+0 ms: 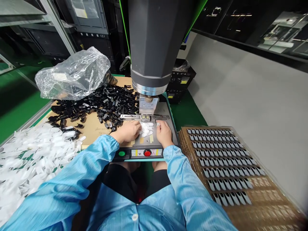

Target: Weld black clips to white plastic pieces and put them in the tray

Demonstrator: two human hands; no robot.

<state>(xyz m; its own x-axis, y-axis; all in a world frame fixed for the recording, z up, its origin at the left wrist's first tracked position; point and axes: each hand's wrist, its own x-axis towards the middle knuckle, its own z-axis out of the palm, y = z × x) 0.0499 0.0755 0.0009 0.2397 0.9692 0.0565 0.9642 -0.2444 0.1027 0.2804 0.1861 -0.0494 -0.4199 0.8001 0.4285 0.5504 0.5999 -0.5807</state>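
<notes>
A large grey press head hangs over a metal base plate. On the plate lie a few small white plastic parts. My left hand rests at their left side, fingertips touching them. At their right side, my right hand has its fingertips on the plate. Whether either hand grips a part is hidden by the fingers. Both arms wear blue sleeves.
A heap of black plastic parts on a cardboard sheet, with a clear plastic bag behind. White parts piled at left. Trays of filled slots stacked at right. Green button and red button on the front panel.
</notes>
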